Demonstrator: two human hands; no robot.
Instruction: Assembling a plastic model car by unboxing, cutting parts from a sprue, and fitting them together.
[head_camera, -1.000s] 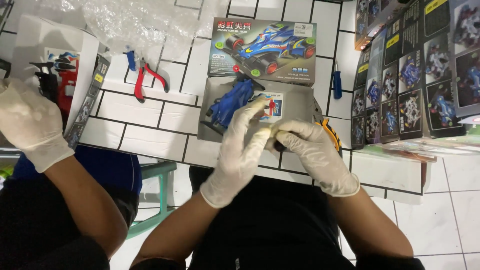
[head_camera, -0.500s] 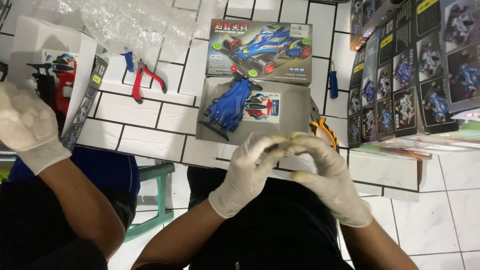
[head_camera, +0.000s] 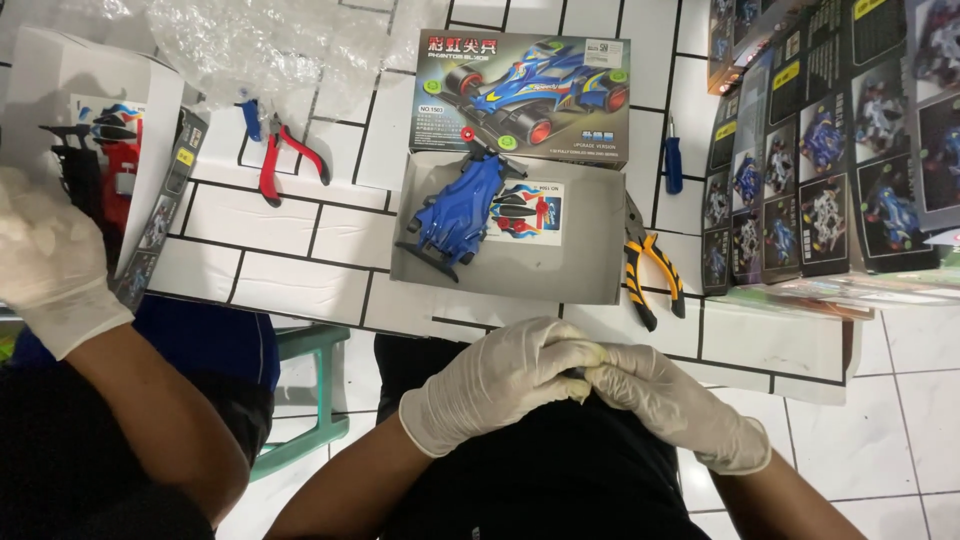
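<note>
hands: left (head_camera: 500, 385), right (head_camera: 675, 405) fingertips pressed together | blue car body (head_camera: 460, 210) beyond, untouched

Both gloved hands, left hand (head_camera: 500, 385) and right hand (head_camera: 675, 405), have drawn back off the tray (head_camera: 580, 270)

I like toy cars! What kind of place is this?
Probably a small hobby table for building toy race cars: a blue car body lies in an open kit box, pliers sit beside it, and gloved hands meet below.
</note>
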